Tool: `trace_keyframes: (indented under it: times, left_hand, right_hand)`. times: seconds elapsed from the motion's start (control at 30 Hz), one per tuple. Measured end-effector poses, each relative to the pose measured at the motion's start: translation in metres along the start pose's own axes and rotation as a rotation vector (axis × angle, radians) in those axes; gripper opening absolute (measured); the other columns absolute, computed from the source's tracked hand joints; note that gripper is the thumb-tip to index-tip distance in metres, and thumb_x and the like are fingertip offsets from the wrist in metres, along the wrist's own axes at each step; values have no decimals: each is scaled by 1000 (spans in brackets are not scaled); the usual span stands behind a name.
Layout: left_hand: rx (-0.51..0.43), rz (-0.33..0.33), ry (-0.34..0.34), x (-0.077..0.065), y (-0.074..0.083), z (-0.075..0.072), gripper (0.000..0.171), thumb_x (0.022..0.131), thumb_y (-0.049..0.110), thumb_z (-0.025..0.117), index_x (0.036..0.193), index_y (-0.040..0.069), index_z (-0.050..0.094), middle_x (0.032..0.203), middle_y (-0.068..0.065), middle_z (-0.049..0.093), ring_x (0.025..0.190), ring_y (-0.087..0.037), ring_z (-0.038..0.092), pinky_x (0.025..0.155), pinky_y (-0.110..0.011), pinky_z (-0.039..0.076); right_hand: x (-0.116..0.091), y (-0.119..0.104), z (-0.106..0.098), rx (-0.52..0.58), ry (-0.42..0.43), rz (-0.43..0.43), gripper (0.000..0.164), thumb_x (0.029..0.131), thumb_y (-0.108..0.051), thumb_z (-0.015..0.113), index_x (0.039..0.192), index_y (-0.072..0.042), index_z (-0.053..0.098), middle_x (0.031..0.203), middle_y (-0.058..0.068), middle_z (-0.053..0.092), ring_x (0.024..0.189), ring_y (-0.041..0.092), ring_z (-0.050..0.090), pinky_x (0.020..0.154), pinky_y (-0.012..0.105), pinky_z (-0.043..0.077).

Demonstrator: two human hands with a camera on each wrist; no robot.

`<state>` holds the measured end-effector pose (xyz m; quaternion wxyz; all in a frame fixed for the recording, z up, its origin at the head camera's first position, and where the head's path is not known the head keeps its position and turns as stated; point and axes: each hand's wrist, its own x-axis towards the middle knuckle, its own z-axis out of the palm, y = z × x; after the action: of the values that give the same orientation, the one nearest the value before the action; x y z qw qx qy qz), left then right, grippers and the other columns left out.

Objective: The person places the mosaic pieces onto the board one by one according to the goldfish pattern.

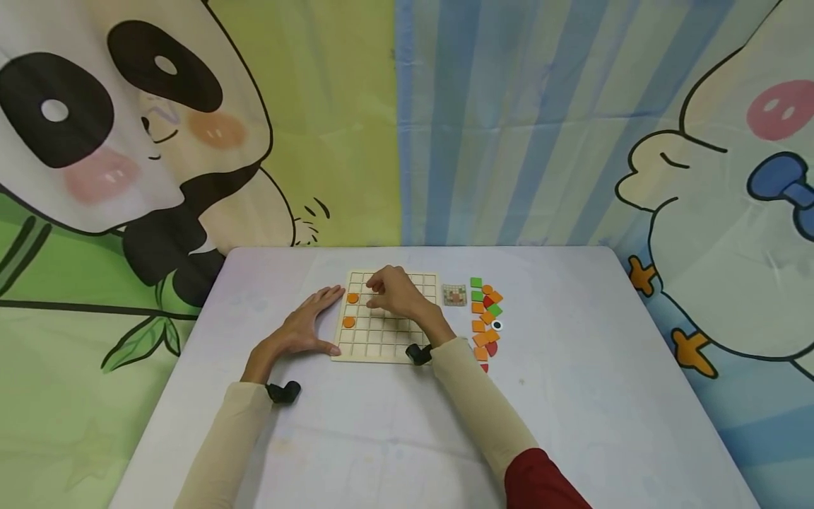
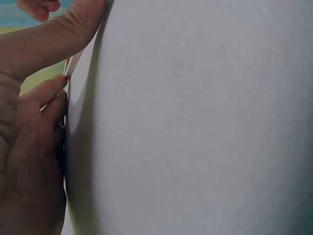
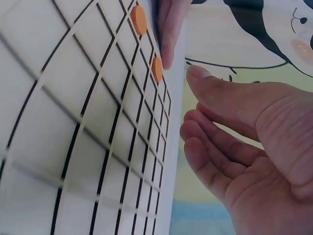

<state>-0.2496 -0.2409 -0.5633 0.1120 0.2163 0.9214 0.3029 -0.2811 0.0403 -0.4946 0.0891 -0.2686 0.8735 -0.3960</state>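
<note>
A pale gridded board (image 1: pixel 381 346) lies on the table with two orange discs (image 1: pixel 349 322) set in cells near its left side. My left hand (image 1: pixel 305 325) is spread along the board's left edge, thumb (image 2: pixel 54 46) at the near corner and fingers toward the far one. Over the middle of the board hovers my right hand (image 1: pixel 397 293), its fingers loosely bent and the thumb apart from them. In the right wrist view, nothing shows between that hand's fingers (image 3: pixel 215 161), and the grid cells lie beside them.
Right of the board is a small patterned card (image 1: pixel 454 295). Beyond it, a column of loose pieces includes green squares (image 1: pixel 476 283), orange squares (image 1: pixel 478 326), red pieces (image 1: pixel 492 348) and a round black-and-white piece (image 1: pixel 497 325). A printed cloth (image 1: pixel 496 120) hangs behind the white table (image 1: pixel 604 396).
</note>
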Motion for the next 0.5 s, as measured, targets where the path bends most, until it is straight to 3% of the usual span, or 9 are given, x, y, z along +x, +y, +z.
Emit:
trace_keyframes:
  times: [0.27, 0.5]
  left_hand:
    - [13, -9, -4, 2, -3, 2, 141, 65, 53, 103, 176, 18, 24, 183, -18, 19, 168, -52, 18, 123, -87, 28]
    - [19, -4, -2, 1, -1, 1, 141, 64, 52, 104, 176, 17, 25, 183, -17, 20, 168, -51, 18, 124, -86, 28]
  right_hand:
    - [-21, 6, -13, 49, 19, -17, 45, 90, -4, 89, 130, 10, 74, 123, 29, 77, 112, 44, 74, 100, 51, 65]
    - [-39, 21, -31, 40, 74, -22, 40, 89, -3, 89, 125, 8, 77, 119, 27, 78, 105, 40, 74, 97, 47, 66]
